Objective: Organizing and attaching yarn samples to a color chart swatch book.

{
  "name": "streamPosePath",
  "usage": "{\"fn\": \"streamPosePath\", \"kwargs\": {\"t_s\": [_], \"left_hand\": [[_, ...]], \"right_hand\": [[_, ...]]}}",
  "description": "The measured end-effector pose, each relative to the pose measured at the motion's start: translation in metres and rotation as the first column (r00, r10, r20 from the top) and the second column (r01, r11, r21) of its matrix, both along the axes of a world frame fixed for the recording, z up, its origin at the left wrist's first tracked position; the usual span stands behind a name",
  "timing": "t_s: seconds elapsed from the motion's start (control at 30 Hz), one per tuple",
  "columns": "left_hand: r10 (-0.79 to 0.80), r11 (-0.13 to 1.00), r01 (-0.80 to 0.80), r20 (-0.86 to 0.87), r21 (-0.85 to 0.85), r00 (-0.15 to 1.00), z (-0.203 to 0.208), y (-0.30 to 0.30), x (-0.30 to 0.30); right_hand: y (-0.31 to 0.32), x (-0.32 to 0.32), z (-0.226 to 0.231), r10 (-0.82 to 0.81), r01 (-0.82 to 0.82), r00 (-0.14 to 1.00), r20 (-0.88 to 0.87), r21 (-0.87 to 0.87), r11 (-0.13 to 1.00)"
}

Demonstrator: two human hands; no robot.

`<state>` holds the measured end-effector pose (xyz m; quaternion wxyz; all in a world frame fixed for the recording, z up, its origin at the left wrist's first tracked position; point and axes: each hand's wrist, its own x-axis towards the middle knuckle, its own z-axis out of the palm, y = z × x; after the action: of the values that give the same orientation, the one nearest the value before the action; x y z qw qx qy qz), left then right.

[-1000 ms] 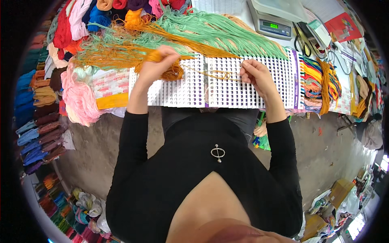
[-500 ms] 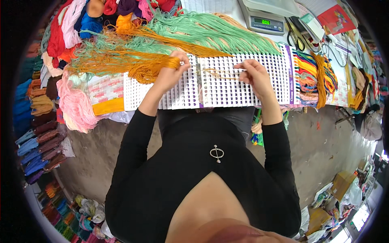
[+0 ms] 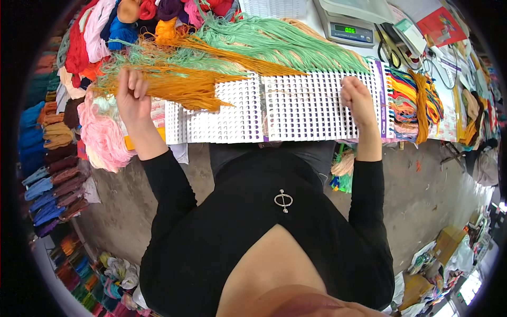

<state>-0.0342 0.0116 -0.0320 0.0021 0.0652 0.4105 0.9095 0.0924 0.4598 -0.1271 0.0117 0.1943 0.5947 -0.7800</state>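
Note:
My right hand [image 3: 359,101] is closed in a pinch over the right part of the white punched cards [image 3: 306,113]. From its fingers a thin golden thread [image 3: 303,93] runs left across the rows of holes. My left hand [image 3: 133,98] is raised at the left end of a loose bundle of golden-orange thread [image 3: 185,90]. Its fingers are curled in, and what they hold, if anything, is hidden. More golden strands and long green thread [image 3: 274,39] hang along the far edge of the cards.
Coloured skeins [image 3: 124,34] pile up at the far left, with pink yarn [image 3: 103,134] nearer. A digital scale [image 3: 348,33], scissors [image 3: 390,53] and a red card [image 3: 441,26] lie at the far right. Multicoloured thread [image 3: 409,105] is looped through the cards' right edge.
My left hand has moved far to the left, off the middle of the cards, and the golden band over it is gone. My right hand has shifted right and closed more tightly.

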Motion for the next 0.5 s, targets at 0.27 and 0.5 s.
{"fn": "streamPosePath", "kwargs": {"t_s": [0.27,0.5], "left_hand": [[-0.003,0.993,0.006,0.026,-0.116,1.0,0.002,0.029,0.012],[-0.324,0.863,0.3,0.011,-0.407,0.946,0.02,0.09,0.039]], "right_hand": [[0.017,0.005,0.004,-0.221,0.2,0.967,-0.125,-0.16,0.967],[-0.07,-0.029,0.018,0.05,-0.076,0.98,-0.192,-0.128,0.989]]}}
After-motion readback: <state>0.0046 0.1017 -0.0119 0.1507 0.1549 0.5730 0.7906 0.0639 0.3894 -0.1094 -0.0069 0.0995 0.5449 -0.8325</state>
